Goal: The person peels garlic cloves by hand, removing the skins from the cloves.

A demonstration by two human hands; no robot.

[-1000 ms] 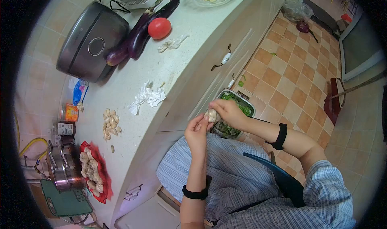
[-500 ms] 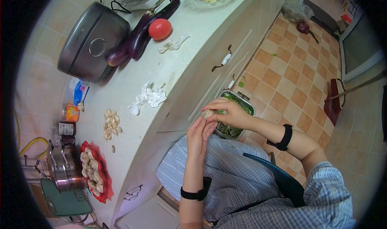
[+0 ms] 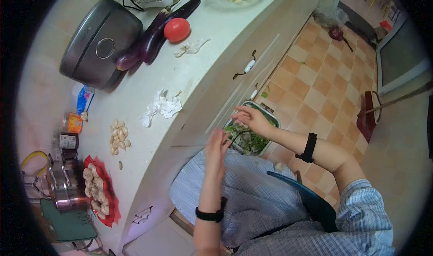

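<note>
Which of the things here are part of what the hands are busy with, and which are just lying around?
In use: left hand; right hand; tray of green scraps below them; peeled garlic cloves; garlic bulbs on red mesh.

Lying about: eggplants; tomato; rice cooker; crumpled tissue; jars.

A pale speckled worktop [image 3: 212, 39] runs along a tiled wall [image 3: 36, 89], with cream cabinet doors [image 3: 270, 44] and dark handles below it. The floor [image 3: 324, 84] is laid in orange and tan square tiles, lit by soft daylight from a doorway [image 3: 361, 3] beyond.
</note>
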